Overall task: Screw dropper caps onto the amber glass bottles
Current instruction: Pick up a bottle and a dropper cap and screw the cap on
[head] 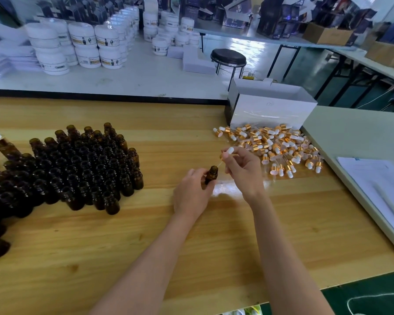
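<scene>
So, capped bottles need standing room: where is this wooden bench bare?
Bare: the pale wooden bench along its near edge beside the forearms, the strip between the block of open amber glass bottles and the left hand, and the band behind the bottles. Crowded: the left side, and the pile of gold-collared white-bulbed dropper caps far right.

Material and finish findings, workbench.
Table (146,235): pale wood, smooth, satin sheen. Amber glass bottles (82,169): dark, glossy. Dropper caps (275,146): shiny gold-coloured collars, matt white bulbs, clear tubes. Box (268,110): glossy white card. Sheets (378,176): matt paper.
</scene>
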